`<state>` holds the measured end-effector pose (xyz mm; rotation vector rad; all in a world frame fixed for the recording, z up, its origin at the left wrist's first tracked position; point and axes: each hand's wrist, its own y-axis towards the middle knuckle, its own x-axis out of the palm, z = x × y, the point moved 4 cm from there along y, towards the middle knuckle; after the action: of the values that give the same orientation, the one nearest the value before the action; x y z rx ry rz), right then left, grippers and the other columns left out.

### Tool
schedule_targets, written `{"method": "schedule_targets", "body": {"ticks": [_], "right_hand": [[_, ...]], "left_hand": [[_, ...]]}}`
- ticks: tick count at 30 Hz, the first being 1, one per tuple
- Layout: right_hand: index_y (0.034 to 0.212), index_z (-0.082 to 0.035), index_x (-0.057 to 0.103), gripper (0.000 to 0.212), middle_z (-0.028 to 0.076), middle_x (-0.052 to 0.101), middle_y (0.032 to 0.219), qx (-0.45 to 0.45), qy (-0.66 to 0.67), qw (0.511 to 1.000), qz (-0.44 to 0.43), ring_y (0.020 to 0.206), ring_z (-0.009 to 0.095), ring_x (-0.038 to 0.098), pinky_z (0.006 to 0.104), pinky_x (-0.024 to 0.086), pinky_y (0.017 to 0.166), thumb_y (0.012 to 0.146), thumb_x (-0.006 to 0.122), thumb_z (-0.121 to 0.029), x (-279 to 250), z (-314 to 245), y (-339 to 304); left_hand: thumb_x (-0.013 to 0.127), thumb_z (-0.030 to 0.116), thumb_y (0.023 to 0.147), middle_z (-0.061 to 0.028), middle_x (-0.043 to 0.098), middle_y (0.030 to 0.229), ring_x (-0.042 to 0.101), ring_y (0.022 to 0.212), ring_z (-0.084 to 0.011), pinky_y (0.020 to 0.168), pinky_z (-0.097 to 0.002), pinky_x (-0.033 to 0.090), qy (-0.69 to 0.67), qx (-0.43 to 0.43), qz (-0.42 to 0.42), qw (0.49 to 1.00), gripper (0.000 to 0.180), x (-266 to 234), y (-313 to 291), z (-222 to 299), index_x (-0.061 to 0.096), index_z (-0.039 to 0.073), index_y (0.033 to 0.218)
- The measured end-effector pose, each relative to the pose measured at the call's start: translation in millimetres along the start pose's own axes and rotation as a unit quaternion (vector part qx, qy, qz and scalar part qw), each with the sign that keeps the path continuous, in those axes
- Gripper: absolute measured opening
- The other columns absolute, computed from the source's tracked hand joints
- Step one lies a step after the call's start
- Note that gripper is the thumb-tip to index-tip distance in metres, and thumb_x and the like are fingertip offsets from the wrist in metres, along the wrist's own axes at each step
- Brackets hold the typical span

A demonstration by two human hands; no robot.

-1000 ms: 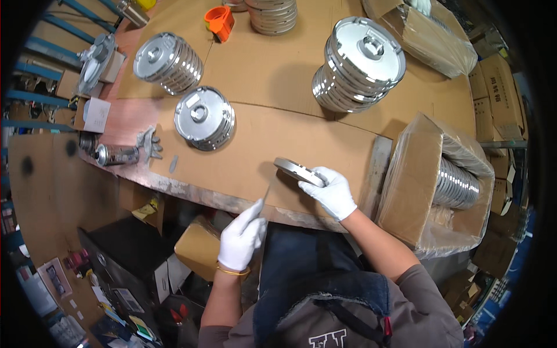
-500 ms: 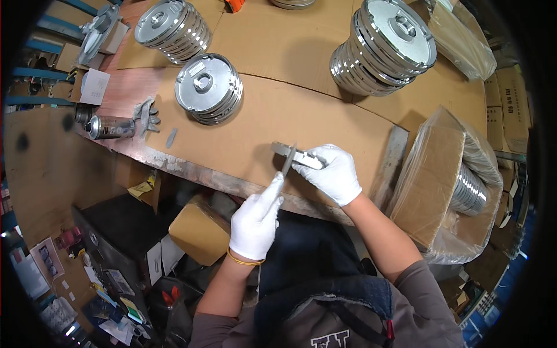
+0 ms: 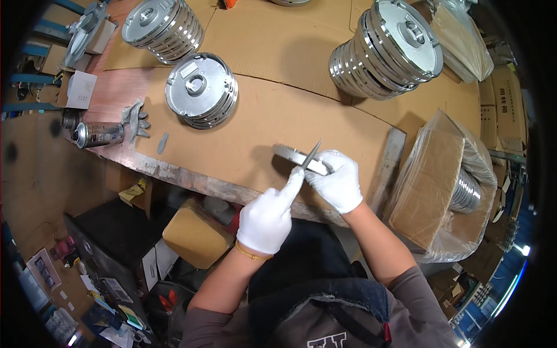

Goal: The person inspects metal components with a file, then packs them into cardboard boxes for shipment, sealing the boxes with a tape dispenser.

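Observation:
My left hand point(image 3: 266, 220), in a white glove, grips a slim grey metal file point(image 3: 312, 154) with a pointed tip, its forefinger stretched along it. The file lies across the rim of a round silver metal disc point(image 3: 288, 152), tilted nearly edge-on to me. My right hand point(image 3: 339, 183), also white-gloved, is closed on the near right side of that disc, its fingertips partly hidden behind it. The disc is held over the cardboard-covered bench point(image 3: 325, 124), near its front edge. The file's lower end is hidden in the left hand.
Stacks of similar discs stand at left point(image 3: 200, 93), far left point(image 3: 162, 32) and right point(image 3: 386, 55). A plastic-lined carton point(image 3: 426, 191) with more discs stands at the right. On the left are a spray can point(image 3: 101, 134), a grey glove point(image 3: 134, 120) and a small grey piece point(image 3: 163, 143).
My left hand has moved right and slightly forward, sliding the file across the disc's rim toward my right hand. The right hand still holds the disc; the whole view has shifted a little.

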<state>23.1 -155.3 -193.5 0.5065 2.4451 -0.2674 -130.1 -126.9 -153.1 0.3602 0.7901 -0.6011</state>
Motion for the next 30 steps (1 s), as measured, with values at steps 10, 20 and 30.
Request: {"method": "schedule_targets", "body": {"ticks": [10, 20, 30], "right_hand": [[0.070, -0.008, 0.065, 0.018, 0.011, 0.061, 0.068, -0.040, 0.010, 0.999, 0.005, 0.065, 0.028, 0.058, 0.0357, 0.048, 0.061, 0.069, 0.074, -0.022, -0.6, 0.6, 1.1], [0.063, -0.011, 0.063, 0.022, 0.005, 0.058, 0.061, -0.096, -0.003, 0.995, -0.018, 0.059, 0.024, 0.053, 0.0351, 0.045, 0.056, 0.060, 0.078, -0.027, -10.0, 1.4, 16.9], [0.065, -0.008, 0.066, 0.023, 0.004, 0.054, 0.058, -0.082, 0.021, 0.993, -0.080, 0.053, 0.016, 0.053, 0.0277, 0.044, 0.051, 0.058, 0.083, -0.021, -8.6, 5.8, 31.0]], "left_hand": [[0.056, 0.000, 0.076, -0.0085, 0.050, 0.062, 0.053, 0.053, -0.0233, 0.052, -0.0332, 0.046, 0.041, 0.020, 0.017, 0.999, 0.052, 3.8, 15.5, -15.8, 0.057, 0.018, 0.125], [0.061, -0.003, 0.075, -0.0117, 0.050, 0.063, 0.054, 0.055, -0.0264, 0.055, -0.0346, 0.047, -0.081, -0.078, -0.032, 0.993, 0.049, -9.6, -12.5, -10.6, 0.059, 0.011, 0.122], [0.053, -0.010, 0.075, -0.0109, 0.052, 0.065, 0.052, 0.055, -0.0195, 0.054, -0.0282, 0.044, -0.033, -0.092, -0.087, 0.991, 0.046, -13.2, -6.4, -0.2, 0.060, 0.002, 0.118]]}}
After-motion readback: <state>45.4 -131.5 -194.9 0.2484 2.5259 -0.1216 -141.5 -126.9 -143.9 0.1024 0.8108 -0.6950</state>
